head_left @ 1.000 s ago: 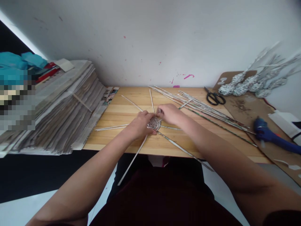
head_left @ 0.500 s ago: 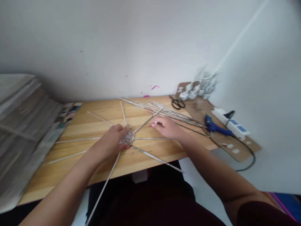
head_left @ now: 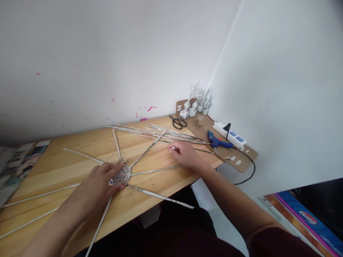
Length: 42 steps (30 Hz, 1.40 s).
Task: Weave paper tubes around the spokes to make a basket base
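Note:
A small round woven disc of rolled-paper strips (head_left: 122, 174) lies on the wooden table, with long paper spokes (head_left: 155, 196) fanning out from it. My left hand (head_left: 103, 178) grips the disc's left side, fingers along the far edge and thumb at the near edge; the palm hides part of it. To the right, my right hand (head_left: 184, 154) is closed in a pinch above the table, apart from the disc. A small white spot shows at its fingertips; I cannot tell what it is. One spoke runs from the disc toward that hand and passes beneath it.
Loose paper sticks (head_left: 171, 134) lie along the back, near black scissors (head_left: 179, 122). On a cardboard sheet (head_left: 241, 161) at right are a blue glue gun (head_left: 218, 142) and a white power strip (head_left: 230, 135). Several woven silvery figures (head_left: 193, 109) stand in the corner. Printed paper (head_left: 23, 166) covers the left end.
The view has swung to the right, so the table things appear further left and the paper stack has left view. Both hands keep much the same pose.

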Available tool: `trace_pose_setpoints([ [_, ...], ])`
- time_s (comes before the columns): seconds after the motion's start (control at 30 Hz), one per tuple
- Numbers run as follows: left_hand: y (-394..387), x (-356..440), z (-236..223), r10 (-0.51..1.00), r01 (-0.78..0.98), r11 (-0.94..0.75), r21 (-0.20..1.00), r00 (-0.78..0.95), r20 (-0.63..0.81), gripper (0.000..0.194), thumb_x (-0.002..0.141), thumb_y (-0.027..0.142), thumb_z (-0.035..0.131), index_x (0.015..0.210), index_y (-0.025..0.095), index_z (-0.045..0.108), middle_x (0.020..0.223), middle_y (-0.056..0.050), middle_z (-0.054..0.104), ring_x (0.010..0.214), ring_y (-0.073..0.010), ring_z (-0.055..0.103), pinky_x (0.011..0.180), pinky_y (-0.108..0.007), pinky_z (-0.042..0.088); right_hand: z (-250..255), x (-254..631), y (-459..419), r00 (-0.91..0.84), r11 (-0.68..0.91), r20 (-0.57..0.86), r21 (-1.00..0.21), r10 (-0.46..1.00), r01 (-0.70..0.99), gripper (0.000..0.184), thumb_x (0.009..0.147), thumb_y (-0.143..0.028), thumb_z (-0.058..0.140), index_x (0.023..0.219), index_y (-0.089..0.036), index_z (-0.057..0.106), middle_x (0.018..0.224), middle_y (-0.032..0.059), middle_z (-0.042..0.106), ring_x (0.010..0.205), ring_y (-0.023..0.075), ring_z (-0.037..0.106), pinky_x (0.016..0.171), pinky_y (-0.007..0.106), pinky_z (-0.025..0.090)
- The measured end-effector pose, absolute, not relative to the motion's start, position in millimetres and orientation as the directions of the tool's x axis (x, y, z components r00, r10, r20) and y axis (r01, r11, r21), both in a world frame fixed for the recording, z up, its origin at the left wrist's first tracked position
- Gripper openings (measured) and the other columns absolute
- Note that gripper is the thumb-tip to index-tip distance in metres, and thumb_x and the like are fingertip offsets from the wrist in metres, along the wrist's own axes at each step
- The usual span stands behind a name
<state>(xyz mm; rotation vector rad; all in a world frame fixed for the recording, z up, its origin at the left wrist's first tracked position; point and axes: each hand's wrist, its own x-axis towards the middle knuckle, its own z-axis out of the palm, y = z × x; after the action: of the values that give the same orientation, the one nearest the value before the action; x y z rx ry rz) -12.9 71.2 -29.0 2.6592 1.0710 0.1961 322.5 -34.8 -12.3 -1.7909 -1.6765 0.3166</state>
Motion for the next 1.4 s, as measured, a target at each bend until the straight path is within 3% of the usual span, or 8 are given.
trace_pose_setpoints([
  [0.47,55.1,-19.3,-18.0,0.741,0.716,-0.65,0.255,0.671,0.005,0.06,0.089,0.05,0.051,0.143,0.024,0.057,0.133,-0.014,0.061,0.124,-0.0369,0.056,0.11,-0.051,0.046,5.2,358.2,-41.0,0.276,-0.033,0.288,-0.634,0.917,0.772,0.024,0.092,-0.025,0.054,0.1,-0.02,0.076,0.102,0.0078,0.078,0.089,0.0228,0.069,0.082,0.036,0.051],
  [0.57,56.0,-21.1,-20.2,0.731,0.707,-0.662,0.249,0.682,0.006,0.057,0.091,0.05,0.049,0.143,0.028,0.056,0.133,-0.012,0.061,0.125,-0.0378,0.055,0.11,-0.054,0.045,19.9,389.2,-32.8,0.344,-0.067,0.346,-0.614,0.873,0.786,0.04,0.092,-0.028,0.055,0.128,-0.018,0.068,0.123,0.0126,0.072,0.101,0.0261,0.068,0.089,0.039,0.052],
  [0.7,55.0,-21.0,-22.1,0.717,0.69,-0.678,0.253,0.697,0.018,0.058,0.092,0.054,0.048,0.145,0.033,0.051,0.131,-0.009,0.061,0.123,-0.0387,0.053,0.108,-0.057,0.045,43.5,426.7,-38.6,0.4,-0.201,0.422,-0.441,0.814,0.875,0.072,0.092,-0.032,0.057,0.158,-0.013,0.035,0.151,0.0191,0.051,0.124,0.0299,0.058,0.102,0.042,0.045],
  [0.77,53.3,-20.7,-21.7,0.725,0.697,-0.671,0.253,0.689,0.027,0.057,0.094,0.051,0.046,0.147,0.032,0.049,0.129,-0.009,0.061,0.121,-0.0372,0.053,0.108,-0.055,0.045,51.9,437.2,-52.2,0.479,-0.346,0.341,-0.382,0.809,0.857,0.065,0.096,-0.033,0.053,0.156,-0.012,0.039,0.145,0.0196,0.056,0.123,0.0277,0.059,0.102,0.04,0.043],
  [0.87,47.8,-18.3,-14.5,0.751,0.725,-0.642,0.25,0.66,0.017,0.056,0.097,0.047,0.042,0.15,0.028,0.046,0.129,-0.009,0.059,0.122,-0.0338,0.052,0.111,-0.052,0.042,53.5,447.9,-79.3,0.586,-0.514,0.201,-0.317,0.785,0.797,0.044,0.095,-0.031,0.056,0.133,-0.01,0.065,0.129,0.0242,0.066,0.113,0.0295,0.063,0.095,0.043,0.043],
  [1.0,44.3,-10.5,1.6,0.735,0.723,-0.639,0.262,0.674,-0.07,0.065,0.091,0.046,0.056,0.149,0.019,0.048,0.135,-0.013,0.054,0.126,-0.0322,0.05,0.114,-0.044,0.04,37.6,472.3,-103.6,0.704,-0.674,0.082,-0.231,0.705,0.702,0.037,0.087,-0.026,0.067,0.122,-0.017,0.074,0.117,0.028,0.071,0.079,0.0268,0.064,0.077,0.047,0.041],
  [1.17,47.9,-7.1,8.7,0.751,0.743,-0.607,0.281,0.652,-0.101,0.064,0.085,0.039,0.068,0.144,0.02,0.053,0.129,-0.012,0.056,0.125,-0.0286,0.051,0.112,-0.038,0.04,21.7,503.1,-111.2,0.719,-0.702,-0.028,-0.245,0.695,0.669,0.07,0.07,-0.012,0.064,0.139,-0.022,0.063,0.101,0.0264,0.073,0.058,0.0188,0.054,0.064,0.045,0.037],
  [1.4,39.8,-5.4,13.7,0.765,0.76,-0.576,0.302,0.631,-0.128,0.064,0.087,0.04,0.067,0.146,0.021,0.05,0.141,-0.011,0.05,0.133,-0.0279,0.046,0.115,-0.037,0.036,4.6,508.8,-116.8,0.621,-0.607,0.045,-0.167,0.783,0.777,0.095,0.051,-0.033,0.07,0.143,-0.011,0.058,0.119,0.0378,0.064,0.088,0.0345,0.064,0.067,0.05,0.034],
])
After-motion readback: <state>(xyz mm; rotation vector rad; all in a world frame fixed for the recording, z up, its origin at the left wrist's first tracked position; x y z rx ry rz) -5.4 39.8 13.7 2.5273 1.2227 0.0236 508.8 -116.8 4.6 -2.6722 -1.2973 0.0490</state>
